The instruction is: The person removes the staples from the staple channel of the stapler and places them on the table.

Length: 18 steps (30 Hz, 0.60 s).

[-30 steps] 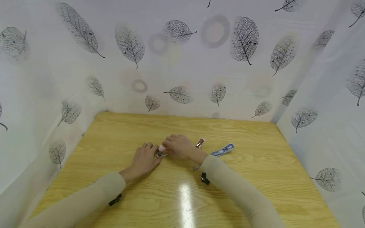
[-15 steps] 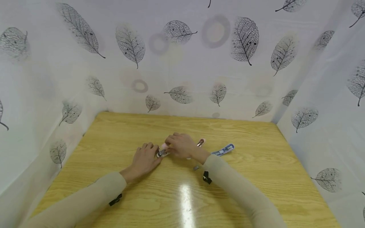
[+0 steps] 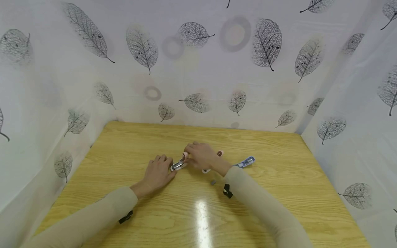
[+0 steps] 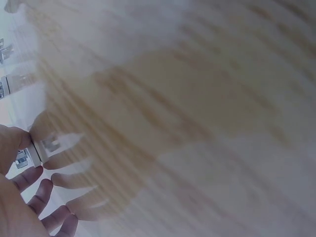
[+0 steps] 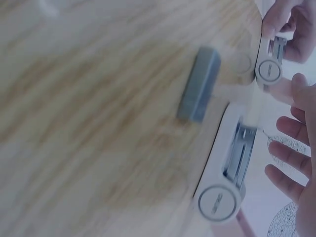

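A small pink-and-white stapler lies on the wooden table with its top lifted and its metal staple channel showing. My left hand pinches its left end between thumb and fingers, as the left wrist view also shows. At the other end, my right hand holds the raised pink top with its fingertips. Beneath the right hand and wrist lies a second pink stapler, also opened out and partly hidden in the head view. Closer to me rests a short grey strip of staples.
An opened blue stapler lies to the right, partly behind the right sleeve. The wooden table is bounded by a white leaf-patterned curtain at the back and both sides.
My right hand has moved slightly right, swinging the stapler's pink top back from its base, so more of the metal channel shows. The left hand has stayed in place.
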### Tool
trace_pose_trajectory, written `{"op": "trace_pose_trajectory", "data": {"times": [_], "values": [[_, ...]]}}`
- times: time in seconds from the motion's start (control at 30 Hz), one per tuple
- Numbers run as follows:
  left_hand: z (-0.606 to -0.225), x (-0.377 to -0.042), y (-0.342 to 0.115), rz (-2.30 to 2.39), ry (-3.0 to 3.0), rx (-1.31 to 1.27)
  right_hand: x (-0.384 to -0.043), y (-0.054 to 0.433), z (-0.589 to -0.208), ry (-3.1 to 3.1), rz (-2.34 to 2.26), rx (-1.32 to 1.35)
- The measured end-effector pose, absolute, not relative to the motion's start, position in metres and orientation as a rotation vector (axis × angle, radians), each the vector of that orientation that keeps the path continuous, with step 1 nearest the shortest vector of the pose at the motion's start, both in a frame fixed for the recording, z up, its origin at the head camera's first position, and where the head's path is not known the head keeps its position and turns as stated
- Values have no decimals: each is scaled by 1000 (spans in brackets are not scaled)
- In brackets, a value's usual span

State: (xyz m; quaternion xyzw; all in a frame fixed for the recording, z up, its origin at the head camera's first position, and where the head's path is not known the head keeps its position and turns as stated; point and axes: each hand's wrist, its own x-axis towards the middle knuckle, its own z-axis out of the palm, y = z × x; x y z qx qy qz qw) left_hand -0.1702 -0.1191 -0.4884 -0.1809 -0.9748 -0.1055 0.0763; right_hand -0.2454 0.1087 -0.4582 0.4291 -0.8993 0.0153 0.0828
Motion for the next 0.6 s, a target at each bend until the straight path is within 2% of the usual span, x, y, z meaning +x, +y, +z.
{"op": "trace_pose_trajectory", "data": {"times": [0.6], "values": [[-489, -170, -118, -349, -2916, -514, -252, 118, -453, -2816, -64, 1113]]}}
